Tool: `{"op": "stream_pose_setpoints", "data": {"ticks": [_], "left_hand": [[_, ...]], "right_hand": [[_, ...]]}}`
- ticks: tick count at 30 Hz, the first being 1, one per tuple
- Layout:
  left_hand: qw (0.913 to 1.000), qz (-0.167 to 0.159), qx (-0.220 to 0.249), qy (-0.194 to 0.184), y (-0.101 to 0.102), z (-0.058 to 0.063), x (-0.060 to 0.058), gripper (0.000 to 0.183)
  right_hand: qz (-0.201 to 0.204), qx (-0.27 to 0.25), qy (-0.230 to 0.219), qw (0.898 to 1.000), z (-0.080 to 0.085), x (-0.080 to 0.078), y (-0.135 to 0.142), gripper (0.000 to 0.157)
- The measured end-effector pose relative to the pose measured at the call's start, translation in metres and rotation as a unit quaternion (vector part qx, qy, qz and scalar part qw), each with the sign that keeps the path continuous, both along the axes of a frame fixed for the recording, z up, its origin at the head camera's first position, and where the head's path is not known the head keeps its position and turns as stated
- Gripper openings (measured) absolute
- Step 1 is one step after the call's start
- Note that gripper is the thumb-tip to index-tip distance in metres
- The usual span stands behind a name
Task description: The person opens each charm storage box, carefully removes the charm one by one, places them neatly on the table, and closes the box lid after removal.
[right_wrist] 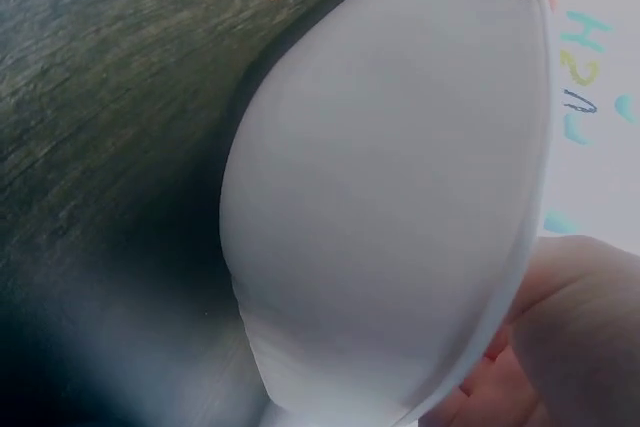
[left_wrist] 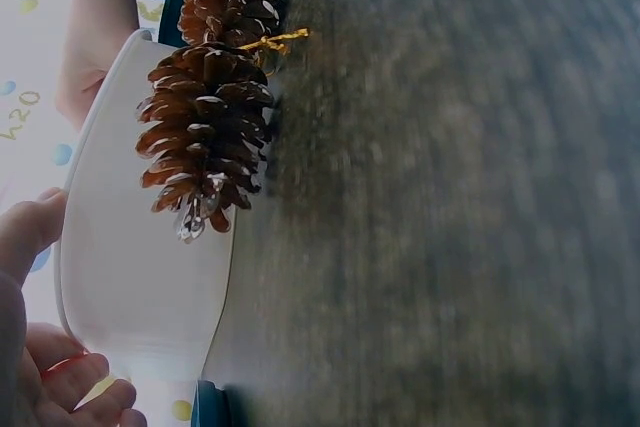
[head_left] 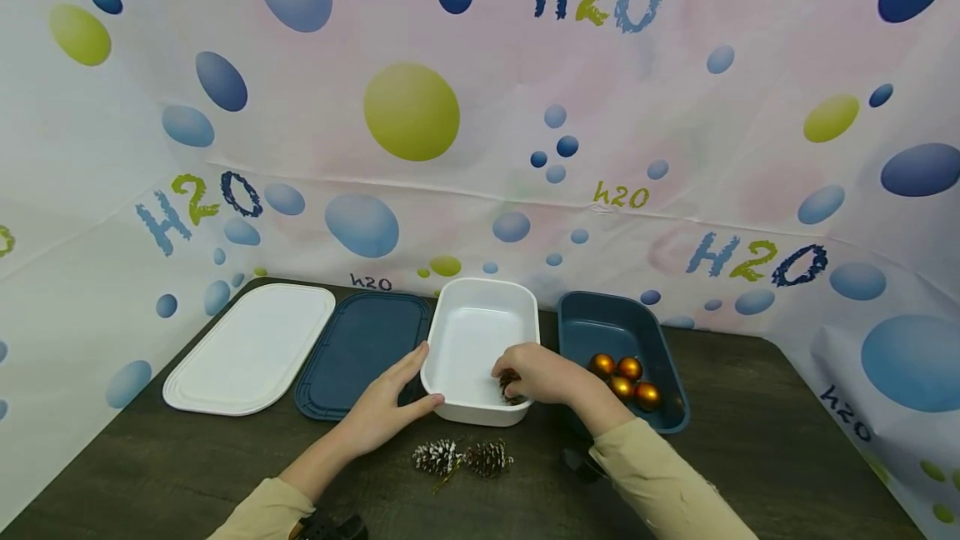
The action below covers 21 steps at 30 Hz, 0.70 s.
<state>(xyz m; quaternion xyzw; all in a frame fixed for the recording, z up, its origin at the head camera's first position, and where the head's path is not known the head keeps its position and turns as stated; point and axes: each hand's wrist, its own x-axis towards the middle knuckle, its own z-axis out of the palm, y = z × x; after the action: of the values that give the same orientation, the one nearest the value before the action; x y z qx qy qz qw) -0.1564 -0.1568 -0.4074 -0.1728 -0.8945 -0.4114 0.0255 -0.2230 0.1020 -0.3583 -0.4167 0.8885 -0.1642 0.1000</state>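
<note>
Inside the near right corner of a white rectangular dish (head_left: 471, 412), my right hand (head_left: 538, 373) holds a brown pine cone (head_left: 512, 387) with its fingers bent down round it. In the right wrist view the wall of the dish hides that pine cone. My left hand (head_left: 384, 405) rests against the dish's near left corner, thumb at the front rim and fingers stretched along the left side. Two white-tipped pine cones (head_left: 489, 458) lie end to end on the table just in front of the dish, a gold tie (left_wrist: 275, 41) between them.
Right of the white dish stands a dark blue dish (head_left: 600, 319) holding several shiny orange-gold balls (head_left: 630, 368). To the left lie a dark blue lid (head_left: 367, 348) and a white lid (head_left: 251, 348) on the dark wooden table (head_left: 757, 432). A printed curtain (head_left: 480, 48) hangs behind.
</note>
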Motion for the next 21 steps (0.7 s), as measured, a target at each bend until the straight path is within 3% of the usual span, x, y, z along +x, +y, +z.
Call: {"op": "stream_pose_setpoints", "data": {"ticks": [8, 15, 21], "left_hand": [[1.0000, -0.002, 0.000, -0.004, -0.0002, 0.0002, 0.0001, 0.084], [1.0000, -0.002, 0.001, -0.006, -0.0002, -0.0002, 0.0008, 0.084], [1.0000, -0.001, 0.001, -0.006, 0.0005, -0.0003, 0.0006, 0.084]], "right_hand": [[0.012, -0.017, 0.030, 0.999, -0.0011, 0.0000, 0.0001, 0.017], [-0.023, -0.081, 0.030, 0.996, -0.0019, 0.0035, 0.0031, 0.015], [-0.038, -0.109, 0.075, 0.990, -0.0004, 0.0058, 0.0052, 0.015]]}}
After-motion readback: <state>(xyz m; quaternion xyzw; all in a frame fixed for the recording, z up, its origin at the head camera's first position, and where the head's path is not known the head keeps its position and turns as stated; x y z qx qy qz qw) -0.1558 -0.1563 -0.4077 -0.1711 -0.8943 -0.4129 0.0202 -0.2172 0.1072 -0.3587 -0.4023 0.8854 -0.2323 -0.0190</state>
